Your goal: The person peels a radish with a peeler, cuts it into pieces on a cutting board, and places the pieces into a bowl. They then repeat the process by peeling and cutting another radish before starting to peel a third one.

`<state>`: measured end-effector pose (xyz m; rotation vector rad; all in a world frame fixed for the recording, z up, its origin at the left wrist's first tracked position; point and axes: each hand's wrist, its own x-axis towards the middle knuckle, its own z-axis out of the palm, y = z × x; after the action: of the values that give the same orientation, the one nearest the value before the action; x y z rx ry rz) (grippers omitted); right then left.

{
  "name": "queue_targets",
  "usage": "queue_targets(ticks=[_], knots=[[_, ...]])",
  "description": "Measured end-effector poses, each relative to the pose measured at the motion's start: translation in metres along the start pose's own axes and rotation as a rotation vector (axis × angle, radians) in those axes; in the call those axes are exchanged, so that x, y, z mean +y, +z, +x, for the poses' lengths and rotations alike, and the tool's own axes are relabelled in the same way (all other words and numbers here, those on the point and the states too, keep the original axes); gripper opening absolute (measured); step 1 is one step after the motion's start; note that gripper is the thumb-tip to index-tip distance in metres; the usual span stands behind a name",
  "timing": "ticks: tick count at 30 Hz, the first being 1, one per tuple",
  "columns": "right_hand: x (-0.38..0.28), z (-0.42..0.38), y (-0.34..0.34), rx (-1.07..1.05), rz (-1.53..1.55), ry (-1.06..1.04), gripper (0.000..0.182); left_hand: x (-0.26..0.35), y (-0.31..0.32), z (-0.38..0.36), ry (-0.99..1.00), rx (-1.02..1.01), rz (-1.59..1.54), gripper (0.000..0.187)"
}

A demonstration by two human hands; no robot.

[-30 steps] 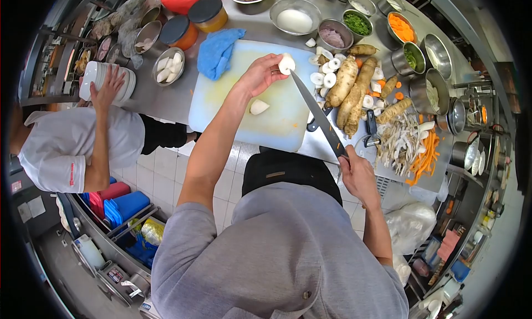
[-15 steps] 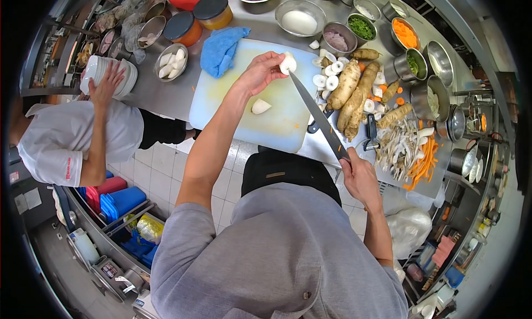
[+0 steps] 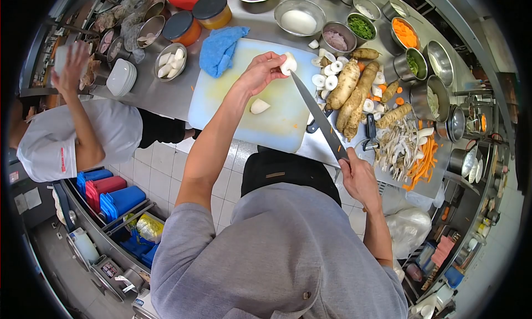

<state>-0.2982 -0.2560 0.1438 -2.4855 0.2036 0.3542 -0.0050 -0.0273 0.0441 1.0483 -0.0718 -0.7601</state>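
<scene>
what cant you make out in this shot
- Head view, knife: the handle is hidden inside the right hand.
- White root piece: partly covered by the left hand, so its shape is unclear.
- Blade tip: whether it touches the piece is too small to tell.
- Co-worker's raised hand: what it holds is blurred near the lens edge.
- Lidded jars: lids hide the contents.

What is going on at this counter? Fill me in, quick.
A person in a grey shirt holds a white peeled root piece in the left hand above the pale plastic cutting board. The right hand grips a long steel knife, its tip at the piece. Another white wedge lies on the board; unpeeled brown roots and peelings lie to the right. A co-worker in white lifts something white beside stacked plates.
</scene>
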Motion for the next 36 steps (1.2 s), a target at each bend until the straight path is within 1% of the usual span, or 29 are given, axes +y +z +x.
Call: queue_targets(ticks=[3, 6, 9, 12, 15, 19, 22, 25, 28, 29, 31, 32, 34, 36], knots=[[0.003, -0.002, 0.003, -0.006, 0.055, -0.012, 0.017, 0.000, 0.003, 0.000, 0.027, -0.017, 0.019, 0.017], [0.003, -0.001, 0.001, -0.091, 0.229, 0.052, 0.019, -0.001, 0.004, 0.001, 0.065, -0.043, -0.005, 0.016], [0.010, 0.001, 0.002, -0.227, 0.422, 0.089, 0.028, -0.003, 0.010, -0.003, 0.104, -0.046, -0.056, 0.015], [-0.004, 0.001, -0.008, -0.387, 0.629, 0.305, 0.036, -0.005, 0.015, -0.006, 0.152, -0.029, -0.083, 0.014], [0.006, 0.002, 0.005, -0.432, 0.829, 0.257, 0.040, -0.011, 0.015, -0.007, 0.201, -0.021, -0.108, 0.014], [0.000, 0.002, 0.003, -0.529, 1.066, 0.271, 0.039, -0.014, 0.013, -0.009, 0.278, -0.006, -0.135, 0.013], [-0.004, 0.001, 0.000, -0.594, 1.238, 0.343, 0.034, -0.012, 0.018, -0.012, 0.339, 0.054, -0.078, 0.011], [-0.008, -0.001, 0.003, -0.586, 1.422, 0.380, 0.024, -0.013, 0.020, -0.011, 0.407, 0.098, 0.037, 0.011], [0.006, 0.001, 0.013, -0.750, 1.857, 0.233, 0.020, -0.010, 0.018, -0.013, 0.451, 0.096, 0.103, 0.011], [0.009, 0.002, 0.020, -0.828, 2.061, 0.154, 0.019, -0.007, 0.017, -0.015, 0.460, 0.091, 0.113, 0.011], [0.010, 0.005, 0.030, -0.983, 2.461, -0.029, 0.017, -0.008, 0.010, -0.017, 0.428, 0.032, -0.078, 0.009], [0.008, 0.005, 0.034, -0.985, 2.500, -0.069, 0.017, -0.009, 0.007, -0.016, 0.413, 0.003, -0.173, 0.009], [-0.001, 0.001, 0.042, -0.991, 2.581, -0.147, 0.016, -0.011, 0.012, -0.017, 0.392, 0.006, -0.266, 0.007], [-0.002, -0.001, 0.045, -0.995, 2.577, -0.155, 0.017, -0.011, 0.018, -0.019, 0.361, 0.016, -0.303, 0.014]])
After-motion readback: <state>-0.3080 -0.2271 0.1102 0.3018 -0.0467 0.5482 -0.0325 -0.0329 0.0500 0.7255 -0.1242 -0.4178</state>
